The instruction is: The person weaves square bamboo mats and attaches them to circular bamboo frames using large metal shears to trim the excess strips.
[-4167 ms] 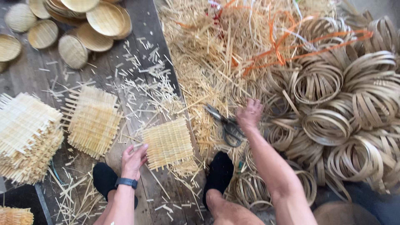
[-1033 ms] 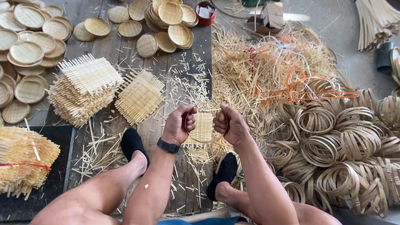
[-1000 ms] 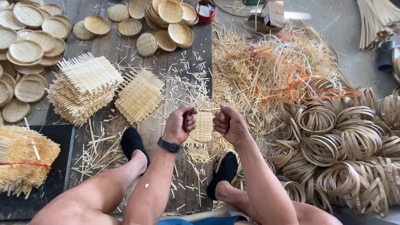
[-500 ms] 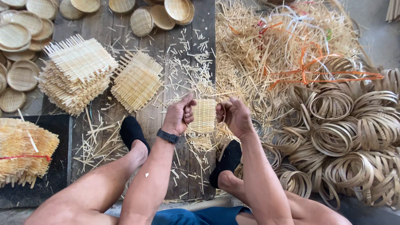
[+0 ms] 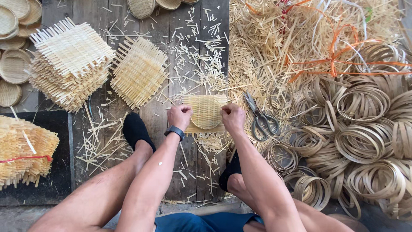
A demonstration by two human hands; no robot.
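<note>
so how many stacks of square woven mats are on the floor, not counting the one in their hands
2. A tall stack lies at upper left; a lower stack lies just right of it. The fringed bundle at the left edge may be more mats; I cannot tell.

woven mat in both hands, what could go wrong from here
1. The woven mat is bowed over a ring between left hand and right hand; the thin strips might crack or slip out.
2. Scissors lie beside the right hand, a possible nick.
3. Sharp offcuts could prick skin.
</note>
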